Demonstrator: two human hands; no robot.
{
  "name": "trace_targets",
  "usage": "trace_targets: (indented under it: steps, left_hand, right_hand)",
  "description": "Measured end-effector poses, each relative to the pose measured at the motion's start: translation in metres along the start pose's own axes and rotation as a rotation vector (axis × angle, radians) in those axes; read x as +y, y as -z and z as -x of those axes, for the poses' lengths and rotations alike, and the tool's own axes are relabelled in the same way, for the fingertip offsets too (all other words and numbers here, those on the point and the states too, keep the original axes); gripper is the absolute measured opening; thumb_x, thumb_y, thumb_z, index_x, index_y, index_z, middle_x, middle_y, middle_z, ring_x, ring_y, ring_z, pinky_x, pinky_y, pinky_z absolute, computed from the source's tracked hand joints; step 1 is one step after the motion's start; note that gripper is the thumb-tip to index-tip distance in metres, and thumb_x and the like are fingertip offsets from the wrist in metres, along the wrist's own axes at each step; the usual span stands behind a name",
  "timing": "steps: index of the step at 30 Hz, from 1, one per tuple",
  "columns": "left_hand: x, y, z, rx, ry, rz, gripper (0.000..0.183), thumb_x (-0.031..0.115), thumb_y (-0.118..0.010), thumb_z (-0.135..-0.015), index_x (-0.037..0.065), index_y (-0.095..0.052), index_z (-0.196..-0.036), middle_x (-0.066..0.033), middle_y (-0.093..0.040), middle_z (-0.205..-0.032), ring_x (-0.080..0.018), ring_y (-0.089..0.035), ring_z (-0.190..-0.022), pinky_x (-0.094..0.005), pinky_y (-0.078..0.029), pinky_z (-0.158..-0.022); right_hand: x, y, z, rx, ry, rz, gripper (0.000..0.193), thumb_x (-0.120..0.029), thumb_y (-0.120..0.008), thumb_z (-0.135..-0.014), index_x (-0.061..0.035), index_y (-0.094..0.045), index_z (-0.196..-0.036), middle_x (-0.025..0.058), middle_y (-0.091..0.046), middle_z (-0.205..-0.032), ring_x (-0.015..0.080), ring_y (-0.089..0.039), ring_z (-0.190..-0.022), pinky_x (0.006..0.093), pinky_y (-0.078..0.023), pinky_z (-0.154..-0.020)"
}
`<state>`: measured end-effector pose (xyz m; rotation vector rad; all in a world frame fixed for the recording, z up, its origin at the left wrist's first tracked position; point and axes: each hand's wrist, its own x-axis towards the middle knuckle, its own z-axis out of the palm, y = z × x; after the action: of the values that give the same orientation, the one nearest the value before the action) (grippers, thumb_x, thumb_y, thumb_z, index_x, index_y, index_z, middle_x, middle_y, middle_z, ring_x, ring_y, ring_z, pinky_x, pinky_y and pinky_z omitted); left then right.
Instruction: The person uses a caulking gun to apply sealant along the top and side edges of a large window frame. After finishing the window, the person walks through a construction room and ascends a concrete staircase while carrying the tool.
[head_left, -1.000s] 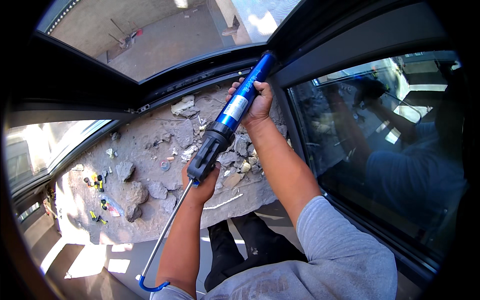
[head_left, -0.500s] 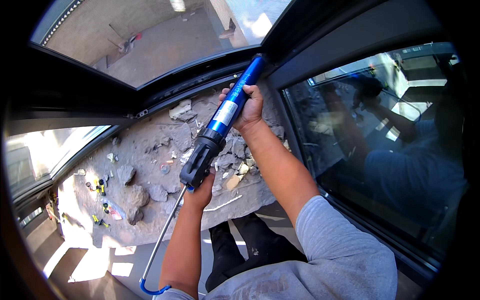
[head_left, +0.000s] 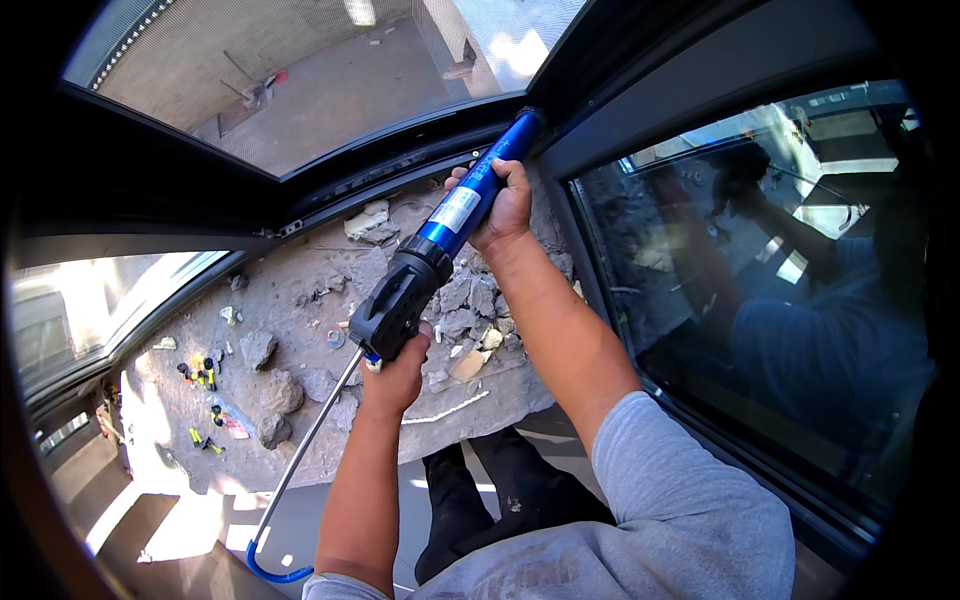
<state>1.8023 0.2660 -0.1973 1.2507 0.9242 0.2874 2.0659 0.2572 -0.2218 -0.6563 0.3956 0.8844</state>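
Note:
A blue-barrelled caulking gun [head_left: 455,210] with a black handle section slants across the middle of the view. Its far tip is at the corner where two dark window frames meet; whether it touches cannot be made out. My right hand [head_left: 503,207] wraps the barrel from the right, thumb on top. Lower down, my left hand [head_left: 398,372] is closed round the grip beneath the black body, which partly hides the fingers. From the gun's rear a thin metal rod [head_left: 305,445] runs down past my left forearm, ending in a blue hook [head_left: 275,573].
Below the gun is a rough concrete ledge [head_left: 310,260] strewn with broken stones [head_left: 275,392] and rubble. Small yellow-and-black pieces [head_left: 203,373] lie at its left. A dark-framed glass pane [head_left: 760,290] stands close on my right, and a mesh-covered window [head_left: 330,90] is ahead.
The gun has tilted slightly: its tip has shifted a little right, while its handle and my left hand have moved slightly left. The hooked rod end has swung left.

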Motion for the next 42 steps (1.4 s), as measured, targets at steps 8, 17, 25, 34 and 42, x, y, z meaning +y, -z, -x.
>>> trace_targets:
  steps: [8, 17, 25, 34, 42]
  left_hand:
    - [0.043, 0.012, -0.004, 0.058, 0.156, 0.080, 0.021, 0.021, -0.072, -0.092, 0.002, -0.067, -0.099, -0.0058, -0.069, -0.079, -0.0161, -0.067, -0.070, -0.0314, -0.053, -0.065]
    - [0.068, 0.022, -0.012, 0.033, 0.181, 0.115, 0.025, 0.025, -0.072, -0.090, 0.002, -0.068, -0.098, -0.0072, -0.069, -0.079, -0.0177, -0.067, -0.070, -0.0321, -0.054, -0.066]
    - [0.078, 0.026, -0.009, 0.065, 0.228, 0.141, 0.030, 0.026, -0.072, -0.090, -0.002, -0.067, -0.101, -0.0101, -0.070, -0.081, -0.0203, -0.070, -0.072, -0.0342, -0.059, -0.069]
    - [0.078, 0.030, -0.008, 0.111, 0.219, 0.110, 0.027, 0.027, -0.074, -0.089, 0.002, -0.068, -0.094, -0.0080, -0.066, -0.076, -0.0203, -0.068, -0.068, -0.0339, -0.056, -0.060]
    - [0.090, 0.045, 0.013, -0.180, 0.060, 0.834, 0.050, 0.048, -0.046, -0.104, 0.005, -0.055, -0.128, -0.0101, -0.062, -0.095, -0.0179, -0.054, -0.065, -0.0317, -0.043, -0.054]
  right_hand:
    - [0.011, -0.011, -0.015, -0.002, 0.040, -0.022, 0.049, -0.037, -0.063, -0.084, -0.0027, -0.046, -0.115, 0.0207, -0.067, -0.094, 0.0347, -0.067, -0.088, 0.0479, -0.056, -0.090]
    - [0.016, -0.030, -0.012, 0.064, 0.105, -0.030, 0.045, -0.031, -0.066, -0.084, -0.0062, -0.043, -0.113, 0.0190, -0.064, -0.093, 0.0331, -0.066, -0.086, 0.0478, -0.057, -0.089]
    - [0.024, -0.027, -0.016, 0.101, 0.134, -0.011, 0.042, -0.028, -0.066, -0.084, -0.0065, -0.043, -0.113, 0.0177, -0.062, -0.092, 0.0324, -0.065, -0.087, 0.0482, -0.057, -0.090]
    - [0.027, -0.039, -0.007, 0.190, 0.162, -0.005, 0.042, -0.027, -0.066, -0.085, -0.0050, -0.045, -0.114, 0.0158, -0.060, -0.089, 0.0311, -0.065, -0.083, 0.0474, -0.058, -0.085]
    - [0.025, -0.053, -0.005, 0.290, 0.177, -0.025, 0.039, -0.031, -0.067, -0.085, -0.0043, -0.056, -0.111, 0.0120, -0.063, -0.097, 0.0276, -0.066, -0.087, 0.0439, -0.057, -0.083]
